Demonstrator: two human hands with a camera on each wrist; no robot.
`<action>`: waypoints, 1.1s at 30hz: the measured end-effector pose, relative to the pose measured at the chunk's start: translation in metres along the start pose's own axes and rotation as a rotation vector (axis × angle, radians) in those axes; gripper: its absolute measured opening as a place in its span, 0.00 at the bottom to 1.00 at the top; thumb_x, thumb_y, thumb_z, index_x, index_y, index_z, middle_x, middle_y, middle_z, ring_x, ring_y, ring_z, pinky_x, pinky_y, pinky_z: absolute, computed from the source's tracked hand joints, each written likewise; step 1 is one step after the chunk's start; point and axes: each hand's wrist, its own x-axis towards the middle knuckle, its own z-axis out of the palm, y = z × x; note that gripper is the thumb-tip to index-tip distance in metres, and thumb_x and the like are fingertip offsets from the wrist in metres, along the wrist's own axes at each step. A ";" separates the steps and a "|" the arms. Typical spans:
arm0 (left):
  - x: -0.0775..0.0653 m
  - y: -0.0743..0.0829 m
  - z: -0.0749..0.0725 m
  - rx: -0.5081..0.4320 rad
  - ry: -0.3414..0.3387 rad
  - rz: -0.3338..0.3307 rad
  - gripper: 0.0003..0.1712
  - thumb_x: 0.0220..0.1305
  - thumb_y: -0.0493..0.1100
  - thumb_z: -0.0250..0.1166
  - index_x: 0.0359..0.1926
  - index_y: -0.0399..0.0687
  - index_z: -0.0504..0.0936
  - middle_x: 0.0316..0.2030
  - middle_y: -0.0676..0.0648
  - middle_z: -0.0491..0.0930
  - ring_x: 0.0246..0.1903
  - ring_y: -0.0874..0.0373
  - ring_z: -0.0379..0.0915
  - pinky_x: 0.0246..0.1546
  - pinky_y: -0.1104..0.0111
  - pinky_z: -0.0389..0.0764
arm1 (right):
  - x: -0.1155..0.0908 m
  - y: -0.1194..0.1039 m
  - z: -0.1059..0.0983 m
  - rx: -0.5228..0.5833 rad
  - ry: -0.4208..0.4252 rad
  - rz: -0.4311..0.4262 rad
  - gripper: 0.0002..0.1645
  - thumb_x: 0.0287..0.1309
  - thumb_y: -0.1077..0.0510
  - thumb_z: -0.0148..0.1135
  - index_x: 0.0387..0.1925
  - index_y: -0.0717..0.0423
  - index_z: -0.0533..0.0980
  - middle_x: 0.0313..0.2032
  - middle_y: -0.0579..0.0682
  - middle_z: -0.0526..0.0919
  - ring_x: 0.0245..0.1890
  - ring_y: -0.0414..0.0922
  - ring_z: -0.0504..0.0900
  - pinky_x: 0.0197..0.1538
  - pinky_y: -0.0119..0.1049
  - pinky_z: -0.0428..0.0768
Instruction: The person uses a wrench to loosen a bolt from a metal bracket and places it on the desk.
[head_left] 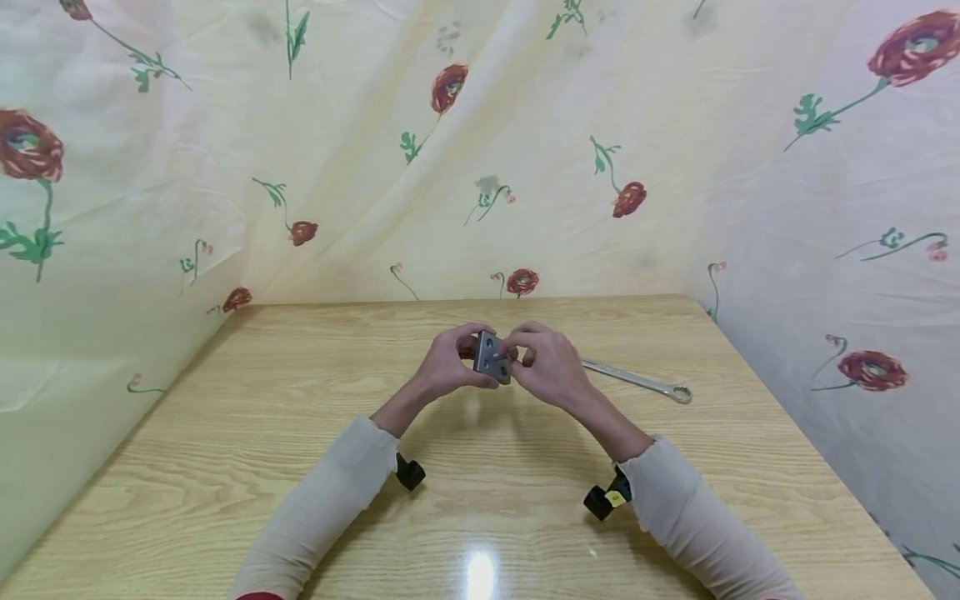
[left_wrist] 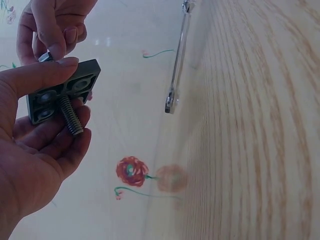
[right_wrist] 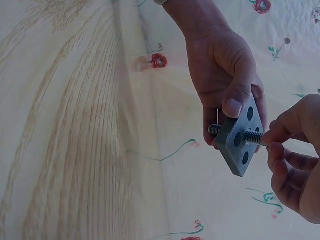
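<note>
My left hand (head_left: 448, 360) grips a small grey square plate (right_wrist: 231, 152) by its edges, thumb on one side and fingers on the other. The plate has several round holes. A threaded bolt (left_wrist: 71, 116) passes through its middle and sticks out on both sides. With thumb and fingertips, my right hand (right_wrist: 300, 160) pinches one end of the bolt; those fingers hide that end. Both hands are above the table, and the plate is tilted between them.
A combination wrench (head_left: 637, 379) lies on the wooden table (head_left: 315, 417) right of my right hand, part of it hidden behind that hand. Flower-printed cloth (head_left: 360, 208) hangs at the back and both sides. Black wrist-camera mounts (head_left: 410, 472) sit under both forearms.
</note>
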 end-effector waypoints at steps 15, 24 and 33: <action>0.001 -0.001 0.000 0.035 0.006 -0.005 0.42 0.43 0.34 0.80 0.62 0.41 0.75 0.47 0.36 0.84 0.42 0.53 0.82 0.52 0.59 0.83 | 0.001 0.003 -0.001 -0.026 -0.023 0.143 0.13 0.64 0.49 0.64 0.38 0.54 0.84 0.27 0.50 0.87 0.22 0.40 0.78 0.24 0.32 0.73; 0.003 -0.001 0.000 0.020 0.010 -0.013 0.40 0.43 0.34 0.80 0.61 0.43 0.76 0.46 0.36 0.85 0.42 0.54 0.81 0.49 0.63 0.83 | 0.003 0.005 0.000 0.000 -0.004 0.065 0.09 0.60 0.57 0.67 0.41 0.55 0.85 0.34 0.53 0.87 0.22 0.39 0.77 0.26 0.32 0.74; 0.005 -0.002 0.001 0.007 0.007 -0.011 0.41 0.43 0.33 0.80 0.61 0.43 0.76 0.45 0.36 0.85 0.40 0.55 0.81 0.50 0.60 0.83 | 0.004 0.006 0.000 0.024 0.005 0.041 0.08 0.54 0.63 0.67 0.37 0.56 0.86 0.38 0.53 0.85 0.19 0.37 0.73 0.24 0.30 0.71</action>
